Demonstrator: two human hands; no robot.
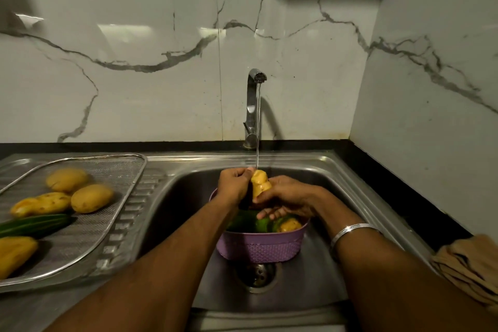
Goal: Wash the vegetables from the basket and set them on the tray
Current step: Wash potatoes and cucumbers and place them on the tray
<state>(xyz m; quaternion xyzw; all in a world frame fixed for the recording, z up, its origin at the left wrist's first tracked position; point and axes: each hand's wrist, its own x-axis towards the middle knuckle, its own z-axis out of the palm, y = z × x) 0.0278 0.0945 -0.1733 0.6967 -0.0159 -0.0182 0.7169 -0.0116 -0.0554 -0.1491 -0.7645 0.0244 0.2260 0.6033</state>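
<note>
A knobbly yellow potato [260, 183] is under the running stream from the tap [252, 108], over the sink. My right hand [287, 195] grips its lower part. My left hand [234, 183] curls against its left side near the top. Below them a purple basket [260, 246] stands in the sink basin, holding green vegetables [260, 224] and another potato [289, 224]. On the left drainboard a steel mesh tray [118, 170] carries several potatoes [91, 197] and a dark green cucumber [35, 224].
The sink drain [257, 276] lies just in front of the basket. A tan cloth [469, 261] sits on the black counter at the right edge. Marble walls close off the back and right side.
</note>
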